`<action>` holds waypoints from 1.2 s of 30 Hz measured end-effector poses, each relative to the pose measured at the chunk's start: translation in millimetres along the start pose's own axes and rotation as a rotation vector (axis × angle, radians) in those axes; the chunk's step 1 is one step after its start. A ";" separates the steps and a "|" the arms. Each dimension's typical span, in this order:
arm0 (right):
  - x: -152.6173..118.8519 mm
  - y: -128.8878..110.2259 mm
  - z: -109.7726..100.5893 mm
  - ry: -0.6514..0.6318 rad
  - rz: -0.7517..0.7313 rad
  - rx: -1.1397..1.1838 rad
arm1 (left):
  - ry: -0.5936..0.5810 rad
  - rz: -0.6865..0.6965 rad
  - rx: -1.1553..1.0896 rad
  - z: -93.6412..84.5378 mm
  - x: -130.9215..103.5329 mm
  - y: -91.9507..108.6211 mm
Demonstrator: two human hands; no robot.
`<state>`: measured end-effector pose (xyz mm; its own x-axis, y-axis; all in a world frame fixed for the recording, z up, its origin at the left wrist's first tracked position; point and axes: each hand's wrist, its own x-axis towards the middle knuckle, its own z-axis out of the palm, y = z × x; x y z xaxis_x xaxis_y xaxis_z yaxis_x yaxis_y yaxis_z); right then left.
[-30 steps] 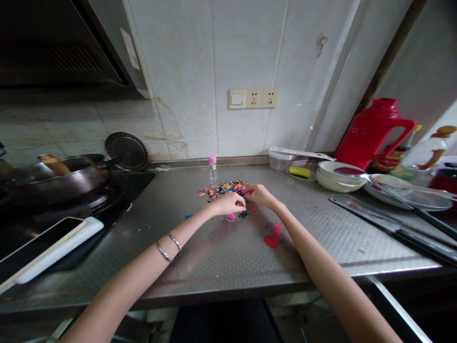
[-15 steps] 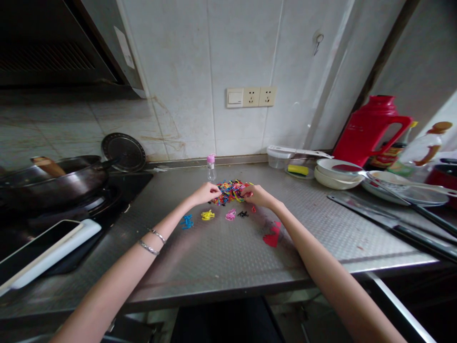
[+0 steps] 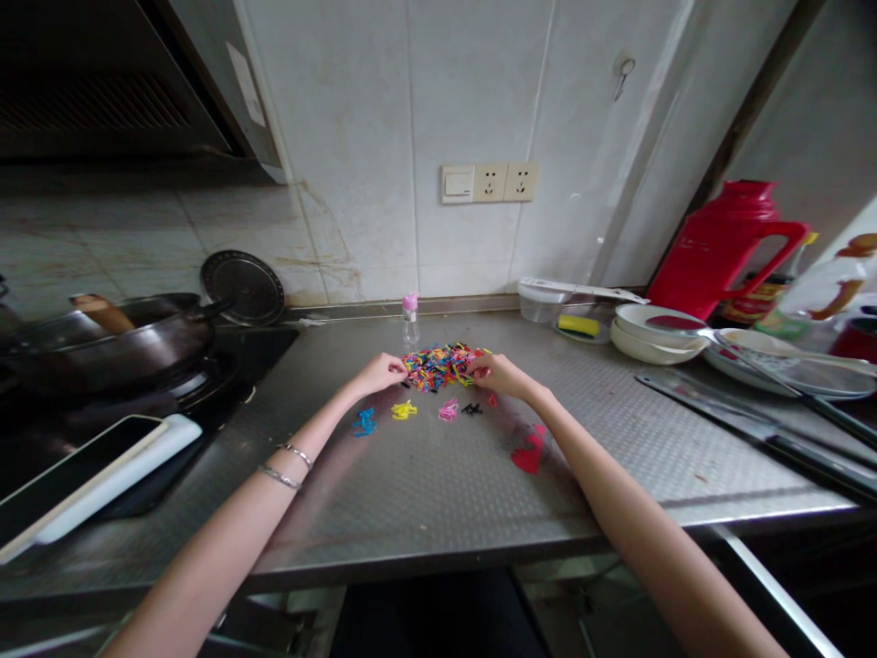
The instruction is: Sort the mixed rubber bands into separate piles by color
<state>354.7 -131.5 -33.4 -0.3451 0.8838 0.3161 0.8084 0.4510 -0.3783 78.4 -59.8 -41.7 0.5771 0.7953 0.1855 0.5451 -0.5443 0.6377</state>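
A mixed heap of small coloured rubber bands (image 3: 442, 366) lies on the metal counter. At its left edge is my left hand (image 3: 384, 373), thumb and fingers pinched together; what they hold, if anything, is too small to tell. My right hand (image 3: 499, 376) touches the right edge of the heap with its fingers also closed in a pinch, their contents hidden. In front of the heap lie small sorted piles: blue bands (image 3: 365, 422), yellow bands (image 3: 404, 411), pink bands (image 3: 448, 409), black bands (image 3: 472, 409) and a little red one (image 3: 491, 400).
Behind the heap stands a small clear bottle with a pink cap (image 3: 410, 320). A red heart-patterned bag (image 3: 527, 454) lies by my right forearm. At right are bowls (image 3: 654, 338), a knife (image 3: 719, 416) and a red thermos (image 3: 719, 247). A wok (image 3: 137, 338) and phone (image 3: 75, 466) are left.
My left hand has shifted slightly left, away from the heap's middle. My right hand stays at the right edge. The whole view has turned a little, and the sorted piles look the same.
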 end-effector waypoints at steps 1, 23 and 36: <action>-0.1 -0.6 -0.2 0.005 0.002 0.005 | -0.009 0.000 0.005 -0.4 -1.4 0.2; 6.1 -91.1 38.2 -0.018 -0.359 0.307 | -0.150 -0.003 0.166 -14.6 -10.8 9.6; 6.7 -33.7 2.3 0.179 -0.103 0.212 | -0.109 0.030 0.140 -7.0 -10.6 15.3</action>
<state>324.1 -140.5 -20.5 -0.3154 0.8041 0.5039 0.6495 0.5701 -0.5032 76.3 -74.7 -28.7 0.6529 0.7486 0.1154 0.6015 -0.6050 0.5217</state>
